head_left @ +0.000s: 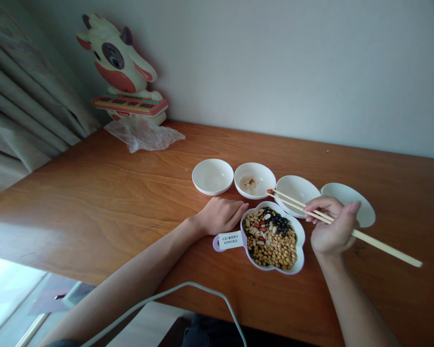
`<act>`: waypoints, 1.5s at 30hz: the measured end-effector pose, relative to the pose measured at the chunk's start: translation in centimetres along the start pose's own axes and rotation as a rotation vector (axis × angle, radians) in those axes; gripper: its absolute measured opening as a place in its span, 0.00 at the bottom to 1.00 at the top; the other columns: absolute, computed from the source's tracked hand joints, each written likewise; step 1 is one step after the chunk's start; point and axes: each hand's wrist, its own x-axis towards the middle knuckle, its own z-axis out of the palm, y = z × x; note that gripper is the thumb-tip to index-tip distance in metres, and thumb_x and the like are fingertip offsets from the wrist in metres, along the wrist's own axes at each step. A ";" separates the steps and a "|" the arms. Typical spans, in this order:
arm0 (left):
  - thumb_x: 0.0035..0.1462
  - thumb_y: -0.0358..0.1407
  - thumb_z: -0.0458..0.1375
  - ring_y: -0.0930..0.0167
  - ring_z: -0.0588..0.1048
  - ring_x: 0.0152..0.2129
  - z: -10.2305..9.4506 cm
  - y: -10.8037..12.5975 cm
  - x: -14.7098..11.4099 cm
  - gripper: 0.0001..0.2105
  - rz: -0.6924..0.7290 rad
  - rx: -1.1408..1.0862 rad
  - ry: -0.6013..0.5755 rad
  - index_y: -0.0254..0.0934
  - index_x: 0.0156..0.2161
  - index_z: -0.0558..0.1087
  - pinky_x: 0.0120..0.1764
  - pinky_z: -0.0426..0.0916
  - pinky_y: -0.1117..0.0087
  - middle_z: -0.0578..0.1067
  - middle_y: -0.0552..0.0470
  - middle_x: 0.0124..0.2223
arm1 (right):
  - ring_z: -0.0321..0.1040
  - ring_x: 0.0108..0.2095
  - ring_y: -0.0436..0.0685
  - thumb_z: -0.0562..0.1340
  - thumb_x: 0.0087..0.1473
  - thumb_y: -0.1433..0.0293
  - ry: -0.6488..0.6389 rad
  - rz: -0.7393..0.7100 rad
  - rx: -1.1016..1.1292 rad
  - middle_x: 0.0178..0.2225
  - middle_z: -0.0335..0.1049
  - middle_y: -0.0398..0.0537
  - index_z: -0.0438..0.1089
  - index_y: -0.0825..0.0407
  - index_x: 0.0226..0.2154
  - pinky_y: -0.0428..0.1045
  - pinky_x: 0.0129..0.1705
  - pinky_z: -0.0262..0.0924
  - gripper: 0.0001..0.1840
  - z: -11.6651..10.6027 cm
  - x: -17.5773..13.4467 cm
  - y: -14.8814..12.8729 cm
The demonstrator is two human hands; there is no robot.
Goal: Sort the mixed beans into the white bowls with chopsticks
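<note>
My right hand (pixel 333 226) is closed around a pair of chopsticks (pixel 379 246). A small red-skinned peanut (pixel 269 191) is pinched at their tips, by the right rim of a white bowl (pixel 262 174) with some pale and reddish bits inside. Below, a cloud-shaped dish (pixel 301 255) with a purple handle and white label holds black beans, yellow beans, peanuts and pale flat seeds. Against its upper left rim lies my left hand (pixel 222 215), fingers curled together on the table; the inside of that hand is hidden.
Three more white bowls stand in the row: one at left (pixel 212 176), another (pixel 298 185) behind the chopsticks, and the rightmost (pixel 363 207) behind my right hand. A cow toy keyboard (pixel 130 103) and clear plastic bag (pixel 144 137) sit back left. A pale cable (pixel 188 284) loops in front.
</note>
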 end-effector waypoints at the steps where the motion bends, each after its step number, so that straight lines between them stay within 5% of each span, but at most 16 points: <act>1: 0.77 0.41 0.38 0.73 0.67 0.22 0.0 0.0 0.0 0.23 -0.002 0.000 0.002 0.37 0.31 0.66 0.31 0.60 0.68 0.75 0.50 0.29 | 0.61 0.20 0.55 0.42 0.66 0.42 0.002 0.006 0.004 0.17 0.65 0.48 0.73 0.50 0.20 0.52 0.21 0.51 0.42 0.0 0.0 0.0; 33: 0.76 0.41 0.39 0.72 0.69 0.24 -0.1 -0.1 0.0 0.23 -0.014 0.024 -0.020 0.36 0.32 0.67 0.32 0.60 0.68 0.75 0.50 0.29 | 0.60 0.18 0.54 0.43 0.65 0.41 -0.025 0.046 0.002 0.16 0.65 0.48 0.73 0.51 0.20 0.51 0.20 0.50 0.42 -0.4 0.2 0.3; 45: 0.76 0.40 0.39 0.72 0.68 0.23 0.1 -0.1 0.0 0.22 -0.003 0.021 -0.008 0.37 0.32 0.67 0.32 0.59 0.68 0.75 0.51 0.29 | 0.58 0.19 0.55 0.42 0.66 0.42 -0.294 0.099 0.205 0.13 0.59 0.48 0.70 0.49 0.14 0.53 0.23 0.49 0.43 -1.1 0.5 -0.3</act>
